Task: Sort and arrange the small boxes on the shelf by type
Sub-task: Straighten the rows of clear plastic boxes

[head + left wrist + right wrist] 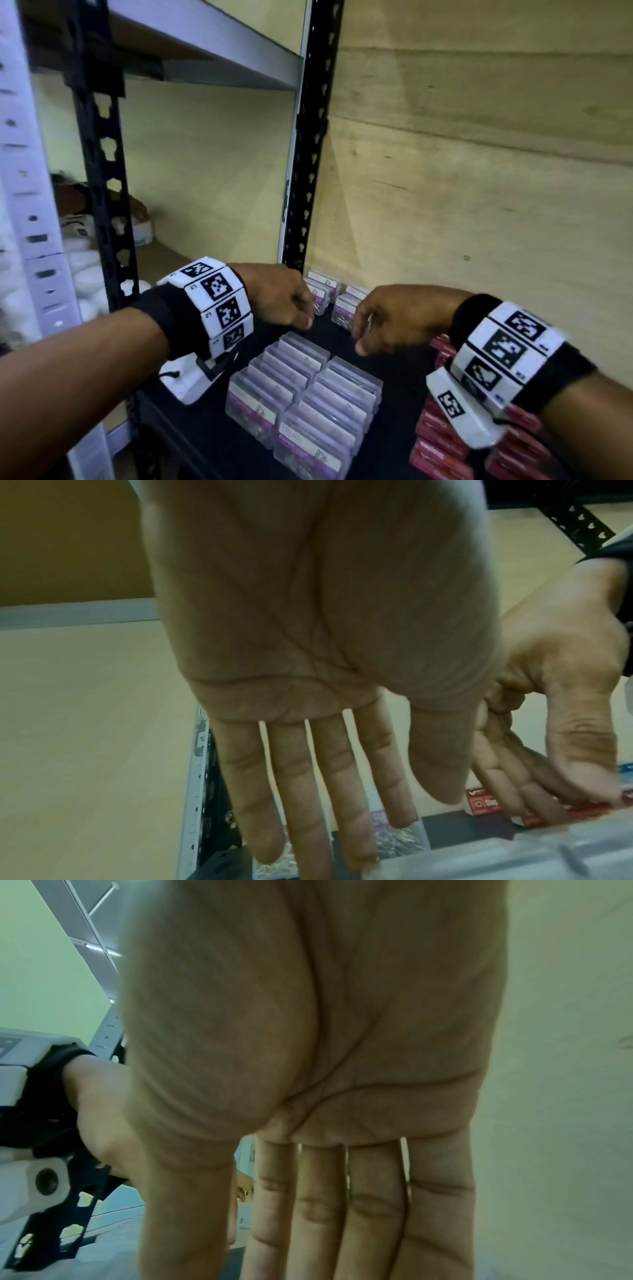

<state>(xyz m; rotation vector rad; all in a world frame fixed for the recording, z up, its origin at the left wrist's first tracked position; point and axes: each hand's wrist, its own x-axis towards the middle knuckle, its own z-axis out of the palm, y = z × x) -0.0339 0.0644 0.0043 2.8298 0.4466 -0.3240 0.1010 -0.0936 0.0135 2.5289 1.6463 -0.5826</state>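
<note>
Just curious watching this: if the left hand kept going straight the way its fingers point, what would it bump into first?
Probably the clear boxes stacked at the back of the shelf: the left hand hangs open, fingers pointing down and forward at them. Depth is unclear, so it might meet the dark shelf in front instead.

You have clear plastic boxes [305, 390] with purple labels packed upright in two tight rows on the near middle of the dark shelf [400, 370]. More of the same [337, 296] stand far back against the wall. Red boxes [445, 445] are stacked at the right.
</note>
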